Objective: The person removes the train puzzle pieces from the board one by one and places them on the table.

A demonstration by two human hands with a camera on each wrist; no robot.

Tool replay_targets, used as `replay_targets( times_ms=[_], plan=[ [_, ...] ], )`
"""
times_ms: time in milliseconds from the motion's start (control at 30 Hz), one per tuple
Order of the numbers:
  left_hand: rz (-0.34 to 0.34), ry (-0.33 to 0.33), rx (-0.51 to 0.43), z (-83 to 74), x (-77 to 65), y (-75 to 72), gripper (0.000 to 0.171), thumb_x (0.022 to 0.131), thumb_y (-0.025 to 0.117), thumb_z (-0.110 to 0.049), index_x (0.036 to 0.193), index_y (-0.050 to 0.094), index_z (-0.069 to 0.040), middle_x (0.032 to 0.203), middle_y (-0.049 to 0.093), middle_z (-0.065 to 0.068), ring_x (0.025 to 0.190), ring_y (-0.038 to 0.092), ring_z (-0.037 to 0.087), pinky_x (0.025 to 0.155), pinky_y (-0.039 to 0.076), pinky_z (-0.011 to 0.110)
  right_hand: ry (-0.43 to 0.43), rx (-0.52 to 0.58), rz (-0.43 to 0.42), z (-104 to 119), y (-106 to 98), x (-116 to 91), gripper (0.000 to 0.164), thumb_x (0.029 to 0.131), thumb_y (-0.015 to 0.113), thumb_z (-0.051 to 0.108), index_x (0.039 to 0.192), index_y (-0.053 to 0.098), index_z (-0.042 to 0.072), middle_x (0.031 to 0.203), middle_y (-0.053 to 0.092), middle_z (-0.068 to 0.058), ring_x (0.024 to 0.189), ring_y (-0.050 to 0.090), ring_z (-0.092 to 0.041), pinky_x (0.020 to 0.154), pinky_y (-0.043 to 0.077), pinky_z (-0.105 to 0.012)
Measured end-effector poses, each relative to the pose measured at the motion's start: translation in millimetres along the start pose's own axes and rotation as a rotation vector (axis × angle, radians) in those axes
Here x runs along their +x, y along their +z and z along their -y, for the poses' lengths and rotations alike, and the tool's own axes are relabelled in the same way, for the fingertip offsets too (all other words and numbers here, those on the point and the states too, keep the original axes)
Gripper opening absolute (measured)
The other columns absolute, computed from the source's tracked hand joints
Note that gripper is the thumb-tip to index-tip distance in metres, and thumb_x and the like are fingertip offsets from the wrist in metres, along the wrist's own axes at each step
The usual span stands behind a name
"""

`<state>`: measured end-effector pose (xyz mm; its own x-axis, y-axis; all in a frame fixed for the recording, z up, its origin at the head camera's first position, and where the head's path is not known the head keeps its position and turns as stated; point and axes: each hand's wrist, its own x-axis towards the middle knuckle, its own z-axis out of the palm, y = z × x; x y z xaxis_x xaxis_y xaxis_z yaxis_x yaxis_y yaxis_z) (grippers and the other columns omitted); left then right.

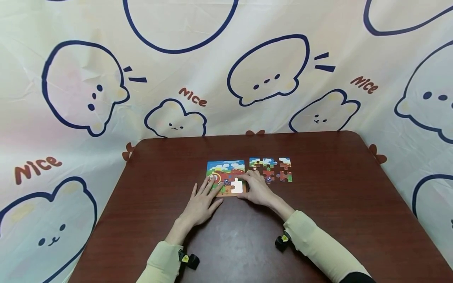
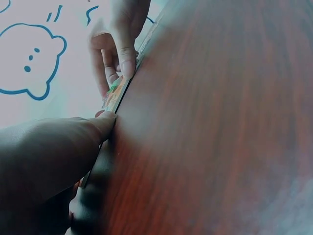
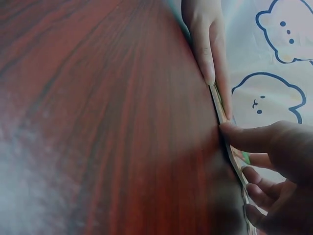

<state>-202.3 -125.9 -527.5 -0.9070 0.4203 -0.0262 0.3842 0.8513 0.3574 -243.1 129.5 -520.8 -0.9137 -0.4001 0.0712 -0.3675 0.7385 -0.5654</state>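
A colourful jigsaw puzzle board [image 1: 226, 166] lies on the brown table, with a white gap [image 1: 236, 187] at its lower right. My left hand [image 1: 199, 205] rests on the board's lower left, fingers spread over the picture and thumb along the near edge. At the board's right side, my right hand [image 1: 260, 190] has its thumb and curled fingers at the edge, gripping it. In the right wrist view the right thumb [image 3: 249, 137] meets the thin board edge [image 3: 217, 100]. Loose puzzle pieces [image 1: 269, 162] lie beside the board, some partly hidden by the right hand.
More puzzle pieces [image 1: 285, 176] sit at the right end of the group. The dark brown table [image 1: 148, 173] reaches back to a cream cloth backdrop [image 1: 212, 78] printed with cartoon figures. Each sleeve has a small black wrist camera [image 1: 191, 261].
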Motion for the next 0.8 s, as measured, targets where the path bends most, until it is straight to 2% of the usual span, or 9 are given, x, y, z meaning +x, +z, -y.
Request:
replay_targets(
  times_ms=[300, 400, 633, 800],
  plan=[
    [-0.006, 0.014, -0.015, 1.8, -0.8, -0.1, 0.062, 0.115, 0.056, -0.040, 0.172, 0.041, -0.022, 0.184, 0.024, 0.016, 0.173, 0.016, 0.041, 0.135, 0.013, 0.076, -0.007, 0.060, -0.057, -1, 4, 0, 0.058, 0.093, 0.091, 0.028, 0.144, 0.072, 0.011, 0.121, 0.073, -0.009, 0.109, 0.058, -0.025, 0.095, 0.045, -0.051],
    [-0.035, 0.032, -0.028, 1.9, -1.5, 0.4, 0.061, 0.114, 0.059, -0.037, 0.170, 0.044, -0.019, 0.182, 0.028, 0.019, 0.172, 0.019, 0.044, 0.133, 0.014, 0.077, -0.008, 0.076, -0.075, 0, 6, 0, 0.058, 0.092, 0.092, 0.026, 0.144, 0.072, 0.011, 0.115, 0.074, -0.008, 0.104, 0.057, -0.023, 0.092, 0.043, -0.049],
    [-0.052, 0.038, -0.046, 1.9, -3.0, 1.4, 0.061, 0.114, 0.058, -0.037, 0.171, 0.044, -0.019, 0.183, 0.027, 0.018, 0.172, 0.018, 0.043, 0.134, 0.012, 0.077, -0.042, 0.129, -0.106, -1, 10, -1, 0.060, 0.089, 0.093, 0.018, 0.145, 0.071, 0.008, 0.100, 0.074, -0.005, 0.092, 0.060, -0.018, 0.088, 0.043, -0.048],
    [-0.043, 0.028, -0.036, 2.6, -3.3, 3.6, 0.061, 0.114, 0.058, -0.038, 0.171, 0.043, -0.020, 0.184, 0.025, 0.016, 0.173, 0.016, 0.041, 0.135, 0.011, 0.076, -0.003, 0.289, -0.046, 0, 10, -1, 0.059, 0.094, 0.087, 0.008, 0.150, 0.067, 0.005, 0.094, 0.069, -0.006, 0.076, 0.057, -0.009, 0.077, 0.050, -0.032]
  ],
)
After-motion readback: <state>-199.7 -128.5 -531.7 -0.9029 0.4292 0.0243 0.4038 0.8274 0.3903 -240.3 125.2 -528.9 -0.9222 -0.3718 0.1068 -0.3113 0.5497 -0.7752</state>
